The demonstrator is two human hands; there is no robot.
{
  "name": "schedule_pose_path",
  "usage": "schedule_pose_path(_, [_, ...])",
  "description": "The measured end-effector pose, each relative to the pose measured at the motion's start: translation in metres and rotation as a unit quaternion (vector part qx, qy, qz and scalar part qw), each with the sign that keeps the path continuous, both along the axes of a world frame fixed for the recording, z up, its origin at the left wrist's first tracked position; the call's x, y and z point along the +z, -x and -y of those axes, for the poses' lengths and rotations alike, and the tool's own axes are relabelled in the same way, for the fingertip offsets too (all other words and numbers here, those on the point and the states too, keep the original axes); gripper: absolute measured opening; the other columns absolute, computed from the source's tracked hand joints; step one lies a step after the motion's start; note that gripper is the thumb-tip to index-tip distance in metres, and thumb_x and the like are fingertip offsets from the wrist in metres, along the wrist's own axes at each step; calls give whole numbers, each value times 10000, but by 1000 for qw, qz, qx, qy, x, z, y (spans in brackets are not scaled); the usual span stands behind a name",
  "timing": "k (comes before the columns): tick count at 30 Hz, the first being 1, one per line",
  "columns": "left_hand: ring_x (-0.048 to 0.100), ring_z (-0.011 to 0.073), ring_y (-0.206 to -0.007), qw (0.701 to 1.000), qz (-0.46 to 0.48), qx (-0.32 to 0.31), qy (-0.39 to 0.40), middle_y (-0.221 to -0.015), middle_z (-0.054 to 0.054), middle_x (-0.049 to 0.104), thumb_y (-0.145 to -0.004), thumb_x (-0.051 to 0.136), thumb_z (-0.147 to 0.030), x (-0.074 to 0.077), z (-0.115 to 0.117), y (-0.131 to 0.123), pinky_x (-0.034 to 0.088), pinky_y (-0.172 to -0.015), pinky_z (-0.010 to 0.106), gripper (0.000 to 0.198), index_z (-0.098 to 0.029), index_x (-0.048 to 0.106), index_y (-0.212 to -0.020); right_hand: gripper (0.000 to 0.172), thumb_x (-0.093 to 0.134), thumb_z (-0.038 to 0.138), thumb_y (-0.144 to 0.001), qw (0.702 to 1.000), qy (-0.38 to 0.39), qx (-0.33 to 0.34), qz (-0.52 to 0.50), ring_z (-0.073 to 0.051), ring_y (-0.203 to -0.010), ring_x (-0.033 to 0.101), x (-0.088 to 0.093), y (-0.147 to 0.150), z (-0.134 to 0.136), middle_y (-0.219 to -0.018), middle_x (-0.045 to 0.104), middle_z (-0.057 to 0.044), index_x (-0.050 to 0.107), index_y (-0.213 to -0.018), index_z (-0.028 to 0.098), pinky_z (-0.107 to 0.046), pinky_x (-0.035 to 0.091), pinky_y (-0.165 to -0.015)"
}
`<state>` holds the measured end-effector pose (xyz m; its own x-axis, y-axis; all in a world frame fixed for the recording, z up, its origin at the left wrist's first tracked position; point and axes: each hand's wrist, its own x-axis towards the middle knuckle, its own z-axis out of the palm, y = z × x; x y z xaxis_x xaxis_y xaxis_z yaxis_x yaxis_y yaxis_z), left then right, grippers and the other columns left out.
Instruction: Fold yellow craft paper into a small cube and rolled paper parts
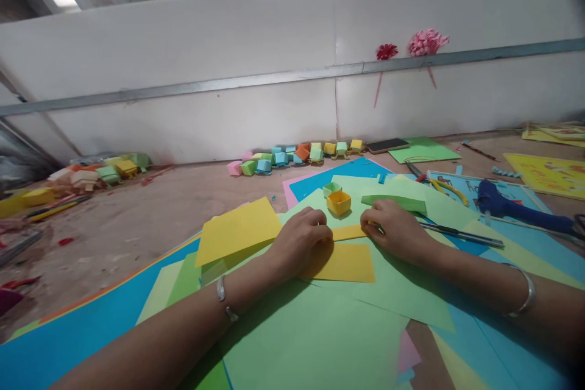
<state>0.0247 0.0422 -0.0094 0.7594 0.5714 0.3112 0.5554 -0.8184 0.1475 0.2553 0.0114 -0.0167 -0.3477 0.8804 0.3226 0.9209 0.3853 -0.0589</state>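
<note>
Yellow paper (340, 263) lies flat on green sheets (320, 329), its far edge folded over. Left hand (299, 237) is curled, fingertips pressing the fold; right hand (395, 228) pinches the fold's other end. Judged light, thin, easily creased, apt to slide: hold by the edges. Small yellow box (339, 202) stands just beyond

You've got orange-yellow paper (340, 261), plain. Loose sheet (237, 228) is brighter yellow. Big sheets (311, 335) pale green, bottom sheet (68, 341) blue. Small box (339, 202) yellow, tiny box (331, 188) green. Glue gun (503, 204) dk blue. Bows: red (386, 51) & pink (427, 41). Surface (137, 219) brown.
</note>
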Motion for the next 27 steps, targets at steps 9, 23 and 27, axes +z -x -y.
schedule_pose_path(9, [582,171,-757,992,-95,-47,-73,-852,53,658,-950,424,-127,-2,-2,5,399,-569,229,304,-225,687,-1067,201,503,117,-940,967,-63,187,164,-174,-697,480,1,5,7,-813,622,-60,640,-1078,168,-309,258,-603])
schedule_pose_path(23, [559,189,-759,977,-195,-34,-81,-910,62,635,-921,493,-134,5,4,1,366,-528,242,264,-197,620,-1143,117,672,82,-761,945,-8,72,318,-214,-641,480,6,16,36,-652,571,-98,693,-666,148,-344,182,-558])
schedule_pose_path(27, [537,195,-758,967,-230,-65,-86,-902,54,590,-918,505,-172,8,6,-7,397,-571,263,435,-241,477,-1346,141,643,70,-775,940,-7,69,333,-208,-610,460,7,21,39,-611,550,-98,709,-674,143,-342,177,-552])
